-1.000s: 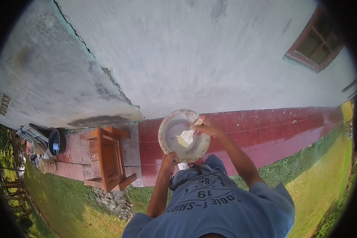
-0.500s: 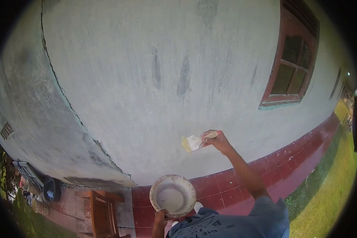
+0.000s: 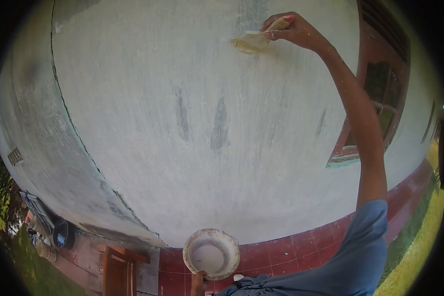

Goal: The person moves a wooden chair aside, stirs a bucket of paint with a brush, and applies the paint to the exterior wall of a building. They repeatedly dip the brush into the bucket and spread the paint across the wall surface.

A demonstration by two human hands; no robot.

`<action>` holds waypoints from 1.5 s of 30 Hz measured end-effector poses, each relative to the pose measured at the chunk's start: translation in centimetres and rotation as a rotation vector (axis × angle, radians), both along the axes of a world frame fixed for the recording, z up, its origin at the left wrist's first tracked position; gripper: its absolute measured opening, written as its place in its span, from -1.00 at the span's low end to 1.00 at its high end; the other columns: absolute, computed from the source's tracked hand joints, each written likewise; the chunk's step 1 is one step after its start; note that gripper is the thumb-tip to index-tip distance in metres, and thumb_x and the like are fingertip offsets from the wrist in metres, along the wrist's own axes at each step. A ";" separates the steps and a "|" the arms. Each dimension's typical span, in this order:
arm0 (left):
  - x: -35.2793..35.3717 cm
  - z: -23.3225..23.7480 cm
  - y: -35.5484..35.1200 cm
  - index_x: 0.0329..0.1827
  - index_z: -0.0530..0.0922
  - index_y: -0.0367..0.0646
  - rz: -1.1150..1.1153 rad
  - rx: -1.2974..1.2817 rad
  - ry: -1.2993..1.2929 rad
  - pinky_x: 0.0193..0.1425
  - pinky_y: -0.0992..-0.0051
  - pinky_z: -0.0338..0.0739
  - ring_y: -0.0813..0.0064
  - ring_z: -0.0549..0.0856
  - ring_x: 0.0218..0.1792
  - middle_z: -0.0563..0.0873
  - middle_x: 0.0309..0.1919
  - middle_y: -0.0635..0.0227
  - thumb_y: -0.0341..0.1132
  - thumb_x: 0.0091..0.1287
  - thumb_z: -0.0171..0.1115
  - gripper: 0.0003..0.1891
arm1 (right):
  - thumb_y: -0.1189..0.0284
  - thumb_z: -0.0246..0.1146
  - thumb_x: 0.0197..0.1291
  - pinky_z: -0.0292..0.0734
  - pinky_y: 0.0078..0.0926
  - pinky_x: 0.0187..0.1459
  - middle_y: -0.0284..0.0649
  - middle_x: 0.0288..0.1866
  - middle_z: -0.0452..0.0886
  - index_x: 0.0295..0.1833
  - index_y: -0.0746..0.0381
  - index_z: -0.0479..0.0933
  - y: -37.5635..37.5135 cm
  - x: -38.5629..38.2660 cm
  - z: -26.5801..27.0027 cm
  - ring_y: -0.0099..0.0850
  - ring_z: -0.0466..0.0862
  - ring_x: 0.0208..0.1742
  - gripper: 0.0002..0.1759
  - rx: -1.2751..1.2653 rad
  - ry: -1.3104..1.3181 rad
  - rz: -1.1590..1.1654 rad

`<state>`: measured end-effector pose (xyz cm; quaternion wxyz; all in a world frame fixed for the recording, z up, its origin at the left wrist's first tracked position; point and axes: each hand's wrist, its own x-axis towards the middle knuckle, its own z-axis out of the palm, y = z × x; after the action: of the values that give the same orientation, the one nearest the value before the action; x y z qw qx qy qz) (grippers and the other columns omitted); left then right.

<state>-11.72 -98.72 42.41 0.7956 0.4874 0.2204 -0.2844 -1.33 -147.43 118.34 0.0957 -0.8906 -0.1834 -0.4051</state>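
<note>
My right hand [image 3: 288, 30] is raised high against the wall, closed round the handle of a paintbrush [image 3: 250, 43]. The wide bristles, pale with paint, touch the wall [image 3: 182, 64] near a grey patch. Down low, my left hand [image 3: 199, 282] grips the near rim of a round, paint-smeared basin [image 3: 188, 253]. Whitish paint [image 3: 208, 259] lies in its bottom. Whitewash covers the wall unevenly, with several dark grey streaks [image 3: 219, 123] below the brush.
A red-framed window [image 3: 363, 123] is at the right. Wooden furniture [image 3: 117, 269] stands on the lower left floor, with a dark bucket [image 3: 63, 234] beyond it. Red tiles [image 3: 276, 251] run along the wall's foot. A long crack [image 3: 79, 118] splits the wall at left.
My right hand has risen with the paintbrush from low on the wall to near the top of the view. My left hand still holds the basin in nearly the same place.
</note>
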 end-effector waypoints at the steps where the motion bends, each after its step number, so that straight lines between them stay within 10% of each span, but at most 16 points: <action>1: -0.3 1.7 -1.0 -0.36 0.54 -0.26 0.052 0.016 -0.030 -0.49 0.38 0.41 0.36 0.58 -0.58 0.58 -0.55 0.29 -0.55 0.07 0.22 -0.91 | 0.34 0.51 0.17 0.74 -0.36 0.03 -0.15 -0.08 0.76 -0.07 0.22 0.74 -0.7 0.3 2.5 -0.24 0.77 -0.11 -0.74 0.014 -0.032 0.008; 2: -0.3 0.2 -1.1 -0.36 0.54 -0.26 0.063 0.012 -0.033 -0.49 0.38 0.41 0.36 0.58 -0.58 0.58 -0.55 0.29 -0.55 0.07 0.22 -0.91 | 0.37 0.44 0.20 0.66 -0.48 -0.07 -0.33 -0.26 0.75 -0.10 0.21 0.73 0.0 -1.2 5.5 -0.53 0.72 -0.21 -0.80 0.157 0.089 0.143; 10: -1.1 -5.2 -1.7 -0.08 0.53 -0.34 0.035 0.008 0.098 -0.34 0.25 0.59 0.25 0.67 -0.35 0.63 -0.33 0.17 -0.53 0.11 0.23 -0.72 | 0.41 0.41 0.22 0.61 -0.48 -0.17 -0.33 -0.30 0.72 -0.17 0.24 0.70 0.1 -2.3 10.6 -0.54 0.68 -0.25 -0.86 -0.097 -0.402 0.284; 16: -1.1 -7.7 -1.1 0.15 0.44 -0.36 0.031 0.014 0.083 -0.19 0.13 0.73 0.12 0.70 -0.16 0.63 -0.14 0.05 -0.50 0.15 0.18 -0.55 | 0.26 0.54 0.14 0.77 -0.30 -0.06 -0.14 -0.14 0.76 -0.12 0.20 0.73 2.5 -0.6 0.9 -0.24 0.78 -0.13 -0.71 -0.093 0.204 0.029; 26: -1.3 -4.5 -0.3 0.20 0.45 -0.26 -0.062 0.164 -0.047 -0.10 0.17 0.66 0.18 0.68 -0.12 0.64 -0.11 0.07 -0.35 0.24 0.16 -0.56 | 0.36 0.42 0.19 0.69 -0.47 -0.26 -0.30 -0.35 0.72 -0.21 0.25 0.68 -1.4 -1.4 13.0 -0.49 0.71 -0.34 -0.82 0.070 -0.404 0.178; 34: -1.8 -1.2 0.6 0.25 0.46 -0.19 -0.157 0.267 -0.158 -0.04 0.20 0.61 0.23 0.66 -0.08 0.65 -0.09 0.09 -0.23 0.32 0.14 -0.55 | 0.21 0.54 0.08 0.78 -0.41 -0.11 -0.16 -0.19 0.76 -0.15 0.25 0.73 2.7 0.6 1.5 -0.32 0.79 -0.17 -0.65 -0.094 0.242 -0.057; 38: -1.3 0.8 1.4 0.27 0.47 -0.15 -0.199 0.329 -0.225 0.00 0.22 0.58 0.26 0.65 -0.07 0.65 -0.08 0.10 -0.17 0.35 0.13 -0.55 | 0.32 0.47 0.19 0.76 -0.39 -0.03 -0.12 -0.11 0.75 -0.02 0.26 0.68 -1.2 0.9 8.6 -0.26 0.78 -0.11 -0.68 0.082 -0.083 0.014; 39: -1.4 1.2 1.5 0.27 0.47 -0.14 -0.209 0.345 -0.239 0.01 0.22 0.57 0.26 0.65 -0.06 0.65 -0.08 0.10 -0.16 0.36 0.13 -0.55 | 0.38 0.44 0.19 0.70 -0.45 -0.25 -0.29 -0.34 0.73 -0.14 0.26 0.69 -1.2 -0.2 11.1 -0.48 0.71 -0.35 -0.80 0.174 -0.077 0.186; 45: -2.4 3.3 3.1 0.31 0.48 -0.08 -0.297 0.447 -0.300 0.06 0.24 0.53 0.30 0.64 -0.04 0.66 -0.06 0.11 -0.07 0.42 0.12 -0.53 | 0.46 0.40 0.23 0.68 -0.45 -0.17 -0.30 -0.22 0.73 -0.08 0.24 0.70 -1.2 -1.8 14.7 -0.49 0.72 -0.21 -0.84 -0.066 -0.562 0.279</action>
<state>-14.09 -95.64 45.67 0.6419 0.7140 0.0837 -0.2668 -3.09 -148.64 133.06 0.0669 -0.7125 -0.3363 -0.6121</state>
